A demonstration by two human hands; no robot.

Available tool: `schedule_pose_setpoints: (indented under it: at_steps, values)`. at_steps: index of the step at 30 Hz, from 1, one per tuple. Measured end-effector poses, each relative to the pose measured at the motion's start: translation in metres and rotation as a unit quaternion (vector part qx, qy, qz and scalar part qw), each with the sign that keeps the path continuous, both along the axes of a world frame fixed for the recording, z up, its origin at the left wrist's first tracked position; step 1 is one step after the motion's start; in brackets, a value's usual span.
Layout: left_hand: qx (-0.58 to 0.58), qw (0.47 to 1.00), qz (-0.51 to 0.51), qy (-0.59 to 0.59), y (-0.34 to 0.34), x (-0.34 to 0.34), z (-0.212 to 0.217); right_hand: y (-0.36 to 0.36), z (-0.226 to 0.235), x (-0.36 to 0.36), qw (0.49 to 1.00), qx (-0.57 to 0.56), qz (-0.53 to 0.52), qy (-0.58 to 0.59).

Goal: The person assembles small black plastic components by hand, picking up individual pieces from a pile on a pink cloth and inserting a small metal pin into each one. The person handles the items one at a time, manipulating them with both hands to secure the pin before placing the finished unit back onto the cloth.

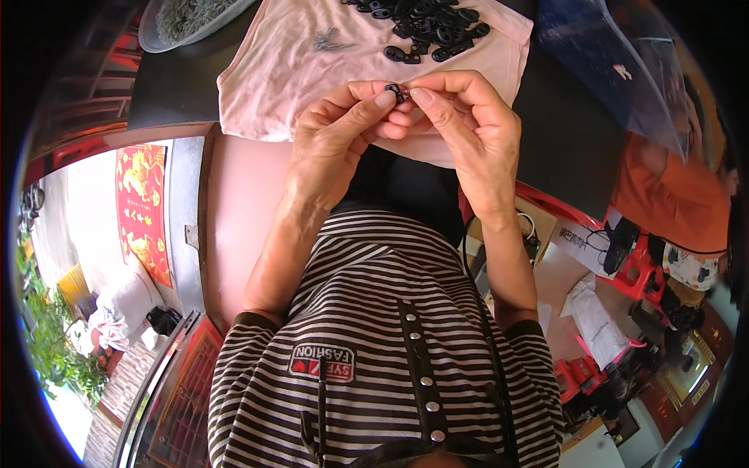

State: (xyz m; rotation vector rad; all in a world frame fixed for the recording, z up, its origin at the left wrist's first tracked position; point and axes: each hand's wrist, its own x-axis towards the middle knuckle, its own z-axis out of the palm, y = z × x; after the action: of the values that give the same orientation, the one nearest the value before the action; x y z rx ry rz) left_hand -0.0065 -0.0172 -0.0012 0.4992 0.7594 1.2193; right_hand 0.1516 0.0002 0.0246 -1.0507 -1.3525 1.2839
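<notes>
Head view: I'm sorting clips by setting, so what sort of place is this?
Probably a home or small shop used for handwork: small black parts on a pink cloth, a red-and-gold banner, and a red plastic stool.

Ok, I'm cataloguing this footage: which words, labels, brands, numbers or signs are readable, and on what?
Wording placed, not copied:
Shirt patch: lettering, upside down.
Red banner: gold characters.
White panel: dark characters.
White bag: print too small.
Brown panel: markings too blurred.
Held black piece: none visible.
</notes>
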Motion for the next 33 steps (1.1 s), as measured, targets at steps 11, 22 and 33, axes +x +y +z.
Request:
schedule_pose_setpoints:
  at_steps: [11,22,33]
  values:
    - [0.030,0.999,0.004,0.022,-0.001,0.005,-0.001,-0.003,0.003,0.002,0.999,0.022,-0.006,-0.033]
    - [0.009,0.999,0.020,0.046,-0.003,0.014,0.000,-0.002,-0.011,0.002,1.000,0.008,-0.023,-0.009]
    - [0.001,0.999,0.023,0.043,0.002,0.003,-0.002,0.034,-0.001,0.007,0.959,0.131,-0.034,-0.250]
